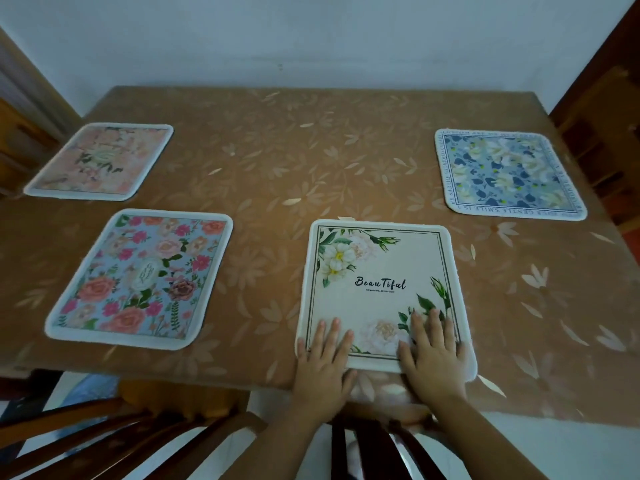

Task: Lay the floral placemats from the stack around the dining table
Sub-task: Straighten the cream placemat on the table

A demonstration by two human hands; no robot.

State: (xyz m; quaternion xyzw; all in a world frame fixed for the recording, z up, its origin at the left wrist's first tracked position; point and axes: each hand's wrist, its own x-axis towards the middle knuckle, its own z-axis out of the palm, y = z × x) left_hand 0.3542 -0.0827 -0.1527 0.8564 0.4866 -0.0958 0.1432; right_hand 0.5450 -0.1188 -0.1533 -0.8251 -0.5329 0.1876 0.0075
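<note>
Left hand [323, 358] and right hand [433, 355] flat (fingers straight) on cream placemat [381, 271], three more placemats [142, 278] on table [277, 150]

Dim, even indoor light with soft shadows; wide-angle bending at the edges, near edge slightly blurred

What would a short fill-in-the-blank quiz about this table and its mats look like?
1. The number of placemats lying on the tablecloth is ____.
2. The left hand and right hand lie flat on the cream placemat, which is printed with the word ____.
3. The blue placemat lies near the tablecloth's far ____ corner.
4. The rose placemat lies to the ____ of the cream placemat.

Missing words: four; Beautiful; right; left.
</note>
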